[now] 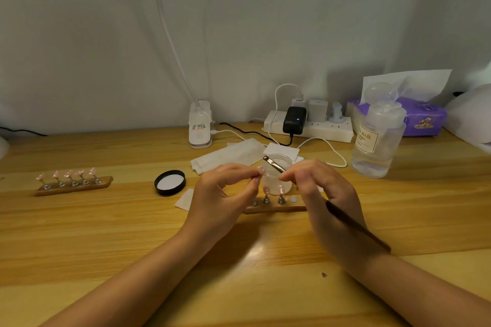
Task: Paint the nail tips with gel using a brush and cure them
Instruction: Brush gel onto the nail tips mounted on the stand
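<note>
While my left hand pinches what looks like a nail tip, my right hand, gripping the brush, should stroke lightly and evenly.

Home nail desk: wooden table, power strip, tissue pack.

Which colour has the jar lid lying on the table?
The jar lid is black with a white inside, seen in the head view.

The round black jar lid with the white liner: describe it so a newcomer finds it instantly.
Start from the wooden table and find the person's left hand near its middle. Just left of that hand lies the round black jar lid, white inside facing up. Unlike the wooden nail stand farther left, it is a flat disc.
</note>
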